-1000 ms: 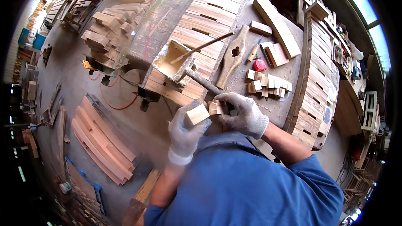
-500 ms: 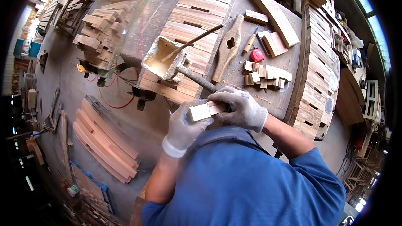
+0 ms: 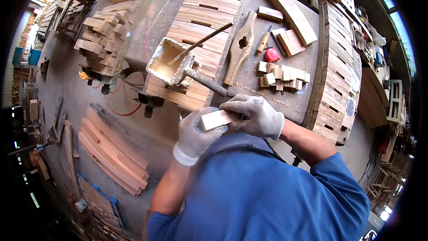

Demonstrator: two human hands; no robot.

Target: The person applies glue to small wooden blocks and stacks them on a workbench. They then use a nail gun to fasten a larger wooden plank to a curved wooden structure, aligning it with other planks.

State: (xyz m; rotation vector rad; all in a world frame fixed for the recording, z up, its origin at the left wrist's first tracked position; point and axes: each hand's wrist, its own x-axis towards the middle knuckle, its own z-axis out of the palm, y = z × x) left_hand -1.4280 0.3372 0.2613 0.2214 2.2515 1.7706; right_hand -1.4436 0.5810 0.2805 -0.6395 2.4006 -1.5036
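Note:
Both my hands wear pale grey gloves and meet in front of my body. My left hand (image 3: 194, 135) is closed around a small pale wooden block (image 3: 211, 120). My right hand (image 3: 257, 115) grips a redder wooden piece (image 3: 228, 116) at the block's right end; whether the two are joined or one piece I cannot tell. Just beyond, a glue-crusted box (image 3: 166, 60) with pale glue inside stands on slotted wooden slats (image 3: 203, 24), a stick (image 3: 203, 41) leaning in it. From the box's side a dark handle (image 3: 208, 83) reaches toward my right hand.
On the workbench (image 3: 285, 107) lie several small blocks (image 3: 285, 75), a red tape measure (image 3: 271, 55), a wood-handled tool (image 3: 263, 42), a holed wooden piece (image 3: 240, 47) and a curved board (image 3: 289, 11). More slotted slats (image 3: 335, 78) stand right. Curved boards (image 3: 111, 151) lie lower left.
The pale block has turned in my hands, showing a longer upper side in line with the redder piece. Both hands stay closed on the wood; the whole view has shifted slightly.

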